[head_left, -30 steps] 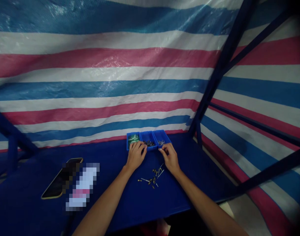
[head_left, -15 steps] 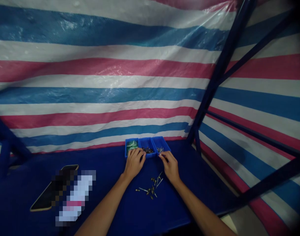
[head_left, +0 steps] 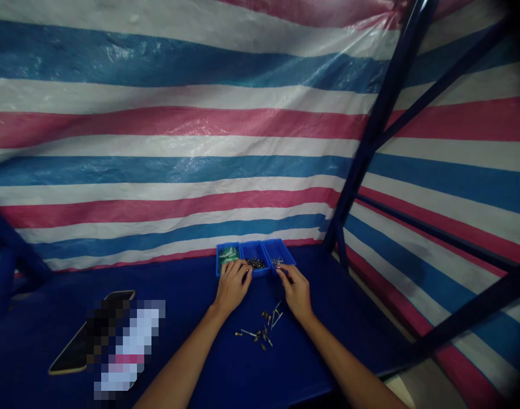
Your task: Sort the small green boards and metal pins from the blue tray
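Observation:
Three small blue bins stand in a row at the back of the blue table: the left bin (head_left: 227,254) holds green pieces, the middle bin (head_left: 254,258) dark screws, the right bin (head_left: 279,254) silver screws. My left hand (head_left: 232,284) rests with curled fingers at the front rims of the left and middle bins. My right hand (head_left: 294,287) has its fingertips pinched at the front edge of the right bin; what they hold is too small to make out. A scatter of loose screws (head_left: 262,330) lies on the table between my wrists.
A phone (head_left: 72,355) lies at the left of the blue table (head_left: 191,318), next to a blurred-out patch. A striped blue, white and pink tarp (head_left: 178,159) forms the back and right walls. Dark blue frame bars (head_left: 370,142) rise at the right.
The view has tilted up a little, so hands and bins sit lower in the picture. Both hands stay at the bins' front edge, barely moving.

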`<state>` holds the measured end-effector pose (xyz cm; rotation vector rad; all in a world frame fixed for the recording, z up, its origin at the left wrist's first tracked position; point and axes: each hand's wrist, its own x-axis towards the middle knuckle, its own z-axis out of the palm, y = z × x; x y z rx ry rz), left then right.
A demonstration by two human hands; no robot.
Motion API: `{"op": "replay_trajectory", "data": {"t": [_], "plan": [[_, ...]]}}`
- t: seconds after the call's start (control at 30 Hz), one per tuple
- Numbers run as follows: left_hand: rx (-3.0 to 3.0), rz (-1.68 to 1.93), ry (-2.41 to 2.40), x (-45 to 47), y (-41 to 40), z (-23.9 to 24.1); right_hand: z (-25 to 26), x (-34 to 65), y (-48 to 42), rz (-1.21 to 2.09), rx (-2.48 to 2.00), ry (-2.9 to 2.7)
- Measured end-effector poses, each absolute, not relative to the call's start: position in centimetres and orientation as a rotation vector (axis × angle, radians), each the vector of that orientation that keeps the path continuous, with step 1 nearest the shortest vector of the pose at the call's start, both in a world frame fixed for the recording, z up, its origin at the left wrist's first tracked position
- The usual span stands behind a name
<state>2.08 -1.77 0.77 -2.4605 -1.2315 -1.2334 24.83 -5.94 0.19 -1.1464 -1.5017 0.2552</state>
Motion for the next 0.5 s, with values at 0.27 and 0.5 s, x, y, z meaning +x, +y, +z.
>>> {"op": "replay_trajectory", "data": {"t": [0.27, 0.5], "plan": [[-2.451, -1.237, -1.231, 2.14, -1.73, 0.77, 0.19, 24.94, -5.85, 0.229, -1.33, -1.432], [-2.456, -1.233, -1.236, 2.1, -1.89, 0.89, 0.03, 25.28, -5.48, 0.178, -1.194, -1.519]]}}
